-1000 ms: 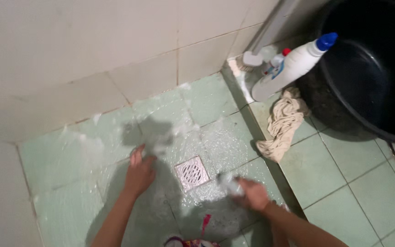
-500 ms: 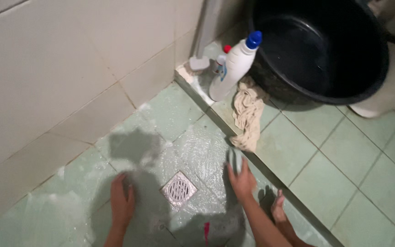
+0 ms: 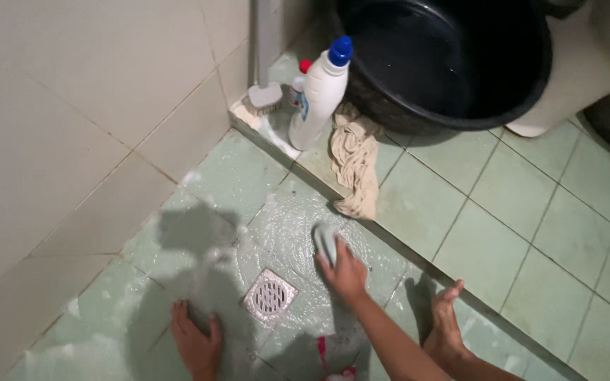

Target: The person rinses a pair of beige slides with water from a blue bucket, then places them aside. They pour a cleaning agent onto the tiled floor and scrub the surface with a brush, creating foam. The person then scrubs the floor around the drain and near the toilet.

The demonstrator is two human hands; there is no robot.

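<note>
Beside the floor drain point(image 3: 269, 297), right hand point(image 3: 346, 271) grips a scrub brush point(image 3: 325, 241) — left hand point(image 3: 197, 343), fingers splayed flat, could slip on soapy tile.

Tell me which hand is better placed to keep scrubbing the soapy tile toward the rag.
Right. The right hand already grips the scrub brush on the soapy floor tile, close to the beige rag. The left hand lies flat on the floor beyond the drain, apparently bracing.
</note>
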